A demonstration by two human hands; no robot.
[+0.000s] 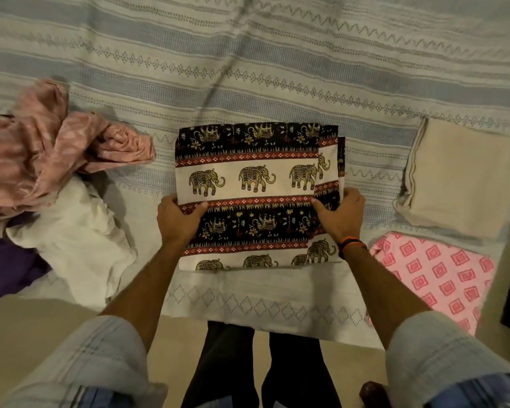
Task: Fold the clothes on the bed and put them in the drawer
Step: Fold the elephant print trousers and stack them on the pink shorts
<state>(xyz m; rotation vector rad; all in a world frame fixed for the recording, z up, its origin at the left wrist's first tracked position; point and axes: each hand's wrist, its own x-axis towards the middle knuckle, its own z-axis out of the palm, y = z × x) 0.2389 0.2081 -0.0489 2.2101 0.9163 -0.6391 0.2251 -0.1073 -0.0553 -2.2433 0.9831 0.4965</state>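
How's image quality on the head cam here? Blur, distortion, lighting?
Head view: the elephant-print cloth and both hands, left and right, are sharp; wide-angle bending curves the bedspread stripes; the sleeves at the bottom corners look soft; warm dim light, with soft shadows beside the pink crumpled cloth; no glare.

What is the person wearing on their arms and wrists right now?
Both arms wear light blue denim-like sleeves rolled up near the elbow, forearms bare. The right hand has a dark and orange band at the wrist. The left hand shows no band or ring.
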